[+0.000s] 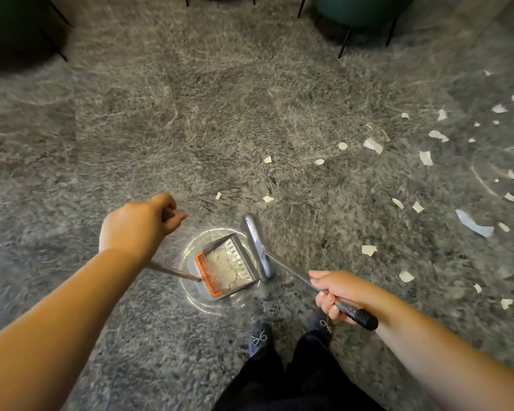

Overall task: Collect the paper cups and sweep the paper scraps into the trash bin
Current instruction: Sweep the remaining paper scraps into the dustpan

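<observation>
Counts on the carpet [220, 129]: 1 dustpan [230, 266], 1 broom [257, 247], 2 hands.
Paper scraps [373, 145]: roughly 30 loose, mostly on the right, blur prevents exact count; 2 chairs [359, 10] partly visible at top.

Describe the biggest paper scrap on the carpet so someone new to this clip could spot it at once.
Start at the grey shaggy carpet, then look right of the broom head, held by the right hand, to the scatter of white scraps. The biggest scrap lies near the right edge, level with the broom head's top. It is a long, bluish-white strip, far larger than the small flakes around it.
</observation>
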Demonstrator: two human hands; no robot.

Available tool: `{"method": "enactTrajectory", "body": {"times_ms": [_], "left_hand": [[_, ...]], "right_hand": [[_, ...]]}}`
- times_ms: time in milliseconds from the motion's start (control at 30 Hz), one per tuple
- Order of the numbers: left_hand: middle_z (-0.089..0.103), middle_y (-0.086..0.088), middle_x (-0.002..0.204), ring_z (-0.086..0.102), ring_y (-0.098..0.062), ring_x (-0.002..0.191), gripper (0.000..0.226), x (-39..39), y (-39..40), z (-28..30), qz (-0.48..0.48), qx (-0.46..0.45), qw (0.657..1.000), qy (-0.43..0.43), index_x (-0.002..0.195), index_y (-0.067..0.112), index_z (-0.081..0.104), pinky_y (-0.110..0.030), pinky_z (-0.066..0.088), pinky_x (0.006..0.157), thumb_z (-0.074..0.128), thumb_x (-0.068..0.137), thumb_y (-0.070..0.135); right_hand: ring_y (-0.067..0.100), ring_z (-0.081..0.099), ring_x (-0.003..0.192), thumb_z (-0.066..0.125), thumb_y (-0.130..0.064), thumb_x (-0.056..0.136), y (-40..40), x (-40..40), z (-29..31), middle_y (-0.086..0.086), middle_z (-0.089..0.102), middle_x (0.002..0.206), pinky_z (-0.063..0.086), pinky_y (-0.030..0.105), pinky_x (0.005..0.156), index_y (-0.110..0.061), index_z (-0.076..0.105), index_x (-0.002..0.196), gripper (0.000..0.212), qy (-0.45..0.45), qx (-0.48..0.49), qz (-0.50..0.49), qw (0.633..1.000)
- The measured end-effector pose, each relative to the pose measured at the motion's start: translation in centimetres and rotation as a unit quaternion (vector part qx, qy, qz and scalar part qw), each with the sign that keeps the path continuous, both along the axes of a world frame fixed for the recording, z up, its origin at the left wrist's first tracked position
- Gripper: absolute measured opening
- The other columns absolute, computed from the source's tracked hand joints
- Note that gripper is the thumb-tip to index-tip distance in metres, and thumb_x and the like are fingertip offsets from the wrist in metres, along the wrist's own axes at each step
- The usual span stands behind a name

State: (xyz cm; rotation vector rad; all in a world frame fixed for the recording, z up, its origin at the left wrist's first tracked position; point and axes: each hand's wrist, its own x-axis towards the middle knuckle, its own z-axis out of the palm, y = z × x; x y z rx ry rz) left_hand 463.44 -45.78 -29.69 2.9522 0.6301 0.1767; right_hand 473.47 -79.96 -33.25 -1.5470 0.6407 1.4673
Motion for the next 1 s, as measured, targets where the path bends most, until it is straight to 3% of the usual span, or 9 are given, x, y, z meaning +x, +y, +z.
{"method": "enactTrajectory", "body": {"times_ms": [533,900,1000], "left_hand": [[0.071,-0.002,0.071,0.065,-0.030,0.064,0.031,-0.3,9.5,2.6,0.079,0.024,0.996,0.044,0.090,0.026,0.063,-0.026,0.036,0.050,0.066,0.081,0.056],[0.066,0.005,0.060,0.060,-0.025,0.051,0.030,7.8,15.1,0.4,0.071,0.025,0.996,0.047,0.084,0.030,0.062,-0.017,0.026,0.046,0.066,0.078,0.059],[0.064,0.004,0.058,0.049,-0.022,0.045,0.030,11.0,16.1,0.1,0.077,0.017,0.996,0.031,0.083,0.029,0.061,-0.018,0.026,0.046,0.067,0.078,0.058]], "right_hand": [[0.003,0.031,0.028,0.031,-0.015,0.105,5.6,7.9,-0.1,0.000,0.030,0.057,0.028,0.011,0.030,-0.027,0.023,0.149,0.047,-0.042,-0.013,-0.013,0.999],[0.004,0.033,0.027,0.031,-0.013,0.105,10.2,16.5,-3.1,0.002,0.029,0.059,0.029,0.012,0.028,-0.023,0.023,0.149,0.046,-0.033,-0.026,-0.041,0.998],[0.004,0.034,0.027,0.031,-0.013,0.105,11.4,18.9,-3.7,0.002,0.031,0.058,0.029,0.012,0.029,-0.023,0.025,0.149,0.045,-0.026,-0.030,-0.052,0.998]]}}
